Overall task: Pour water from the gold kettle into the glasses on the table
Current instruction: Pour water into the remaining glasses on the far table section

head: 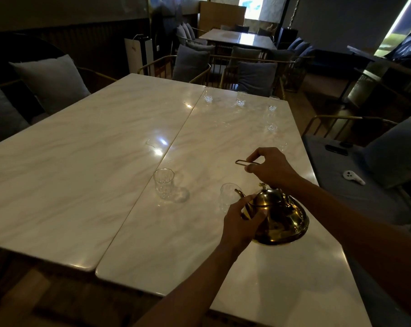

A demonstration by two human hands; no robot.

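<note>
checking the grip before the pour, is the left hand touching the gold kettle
Touching. The head view shows the left hand wrapped against the gold kettle at its spout side.

Both forearms [376, 234] bare, no sleeves or jewellery visible

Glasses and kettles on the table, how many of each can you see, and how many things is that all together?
glasses: 6
kettle: 1
Total: 7
There may be one more glass just beyond the right hand, but it is too faint to tell.
</note>
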